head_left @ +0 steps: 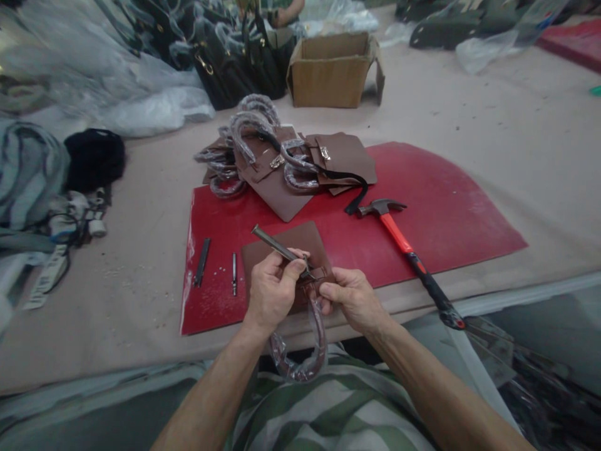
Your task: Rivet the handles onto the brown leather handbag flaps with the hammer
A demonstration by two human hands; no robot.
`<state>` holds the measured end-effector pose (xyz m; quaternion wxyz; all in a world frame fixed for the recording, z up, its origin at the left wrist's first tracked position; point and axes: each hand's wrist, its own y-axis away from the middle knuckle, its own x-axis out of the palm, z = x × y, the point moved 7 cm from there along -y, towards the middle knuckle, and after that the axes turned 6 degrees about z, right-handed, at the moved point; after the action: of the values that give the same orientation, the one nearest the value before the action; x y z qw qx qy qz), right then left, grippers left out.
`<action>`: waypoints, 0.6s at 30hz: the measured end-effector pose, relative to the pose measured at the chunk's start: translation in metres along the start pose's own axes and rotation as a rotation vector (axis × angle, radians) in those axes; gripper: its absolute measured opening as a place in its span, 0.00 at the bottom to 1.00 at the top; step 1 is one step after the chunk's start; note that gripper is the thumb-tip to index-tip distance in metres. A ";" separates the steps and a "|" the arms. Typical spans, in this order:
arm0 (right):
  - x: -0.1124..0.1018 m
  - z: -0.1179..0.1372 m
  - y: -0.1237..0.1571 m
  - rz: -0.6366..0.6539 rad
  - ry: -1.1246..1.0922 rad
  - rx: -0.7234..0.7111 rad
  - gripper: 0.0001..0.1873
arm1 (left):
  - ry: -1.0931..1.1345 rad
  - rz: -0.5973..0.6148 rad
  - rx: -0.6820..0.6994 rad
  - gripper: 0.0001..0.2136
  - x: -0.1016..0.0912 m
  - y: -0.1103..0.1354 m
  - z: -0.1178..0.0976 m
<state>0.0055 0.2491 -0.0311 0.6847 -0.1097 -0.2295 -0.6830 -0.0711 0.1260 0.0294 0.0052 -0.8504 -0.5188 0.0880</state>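
Hanging below both hands, a plastic-wrapped handle (305, 354) loops down. Above it the left hand (272, 291) grips a punch (277, 247) slanting up-left, its tip at the brown leather flap (300, 241) that the right hand (352, 299) pinches. Farther right, a hammer (399, 237) lies on the red mat (460, 213), nearer the right hand.

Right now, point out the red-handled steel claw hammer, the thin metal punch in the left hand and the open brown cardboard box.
Red-handled steel claw hammer (406, 247): head view, red shaft.
Thin metal punch (275, 244): head view, bare shank.
Open brown cardboard box (331, 81): head view, front wall.
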 end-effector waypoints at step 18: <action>0.005 -0.013 0.005 -0.172 0.216 0.228 0.09 | -0.306 0.015 0.110 0.06 0.005 0.001 0.015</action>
<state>0.0121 0.2390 -0.0399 0.6522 0.0626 -0.2391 -0.7166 -0.0701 0.1281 0.0139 -0.0281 -0.8292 -0.5017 0.2449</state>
